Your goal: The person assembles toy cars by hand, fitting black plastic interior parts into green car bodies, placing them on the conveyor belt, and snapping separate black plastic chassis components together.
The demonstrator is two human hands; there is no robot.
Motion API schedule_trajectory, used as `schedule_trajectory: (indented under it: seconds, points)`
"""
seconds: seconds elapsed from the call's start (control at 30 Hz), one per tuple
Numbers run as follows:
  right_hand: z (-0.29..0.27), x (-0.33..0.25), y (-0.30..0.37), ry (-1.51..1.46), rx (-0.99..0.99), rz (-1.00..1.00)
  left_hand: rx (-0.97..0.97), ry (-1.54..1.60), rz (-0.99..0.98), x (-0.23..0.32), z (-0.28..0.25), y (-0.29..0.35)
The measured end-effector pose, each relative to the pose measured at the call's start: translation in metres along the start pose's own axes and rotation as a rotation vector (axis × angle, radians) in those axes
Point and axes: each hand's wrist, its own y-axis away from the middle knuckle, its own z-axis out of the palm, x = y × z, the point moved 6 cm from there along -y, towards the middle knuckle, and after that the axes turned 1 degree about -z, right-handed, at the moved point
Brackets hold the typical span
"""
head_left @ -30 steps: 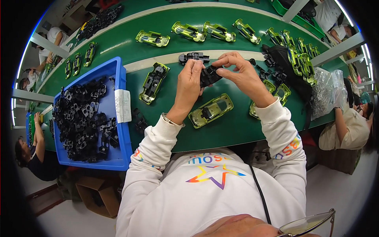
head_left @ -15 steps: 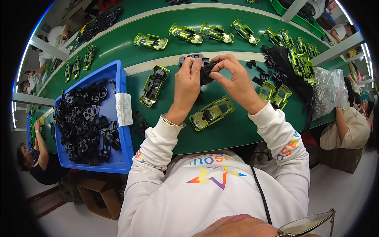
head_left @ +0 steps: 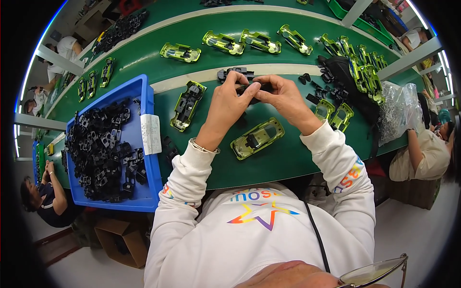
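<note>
Both my hands are raised over the green bench, thumbs meeting on a small black plastic part [head_left: 243, 90], mostly covered by fingers. My left hand [head_left: 227, 102] pinches it from the left, and my right hand [head_left: 285, 100] grips its right side. Just beyond them lies a grey-black moulded piece [head_left: 234, 74] on the pale strip. Below the hands rests a translucent green toy car body [head_left: 258, 138] with a black piece inside. To the left of my left hand lies another green car body [head_left: 188, 105], fitted with black interior parts.
At left stands a blue bin [head_left: 157, 175] heaped with black plastic parts. Several green car bodies [head_left: 223, 43] lie on the far green belt. Loose black parts [head_left: 328, 91], two car shells [head_left: 341, 117] and a clear plastic bag [head_left: 397, 113] sit at right. Other people work at both sides.
My hands have closed in around the black part, thumbs now together, uncovering more of the grey-black piece beyond. Car bodies on the far belt have shifted slightly left.
</note>
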Motion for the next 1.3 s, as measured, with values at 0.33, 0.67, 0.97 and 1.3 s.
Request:
schedule_trajectory:
  seconds: [0.33, 0.67, 0.97, 1.3]
  points:
    - [-0.019, 0.019, 0.009, -0.169, 0.169, -0.026, -0.077, -0.298, -0.017, -0.015, 0.023, -0.024]
    - [-0.151, -0.019, 0.025, 1.160, 0.428, -0.179, -0.016, -0.698, 0.347, -0.012, 0.056, -0.015]
    - [-0.203, 0.028, 0.009, 1.287, 0.225, -0.003, 0.176, -0.523, 0.180, 0.038, -0.069, 0.058]
    - [-0.174, 0.014, 0.005, 1.231, 0.044, -0.075, 0.270, -1.212, -0.268, -0.056, -0.290, 0.149]
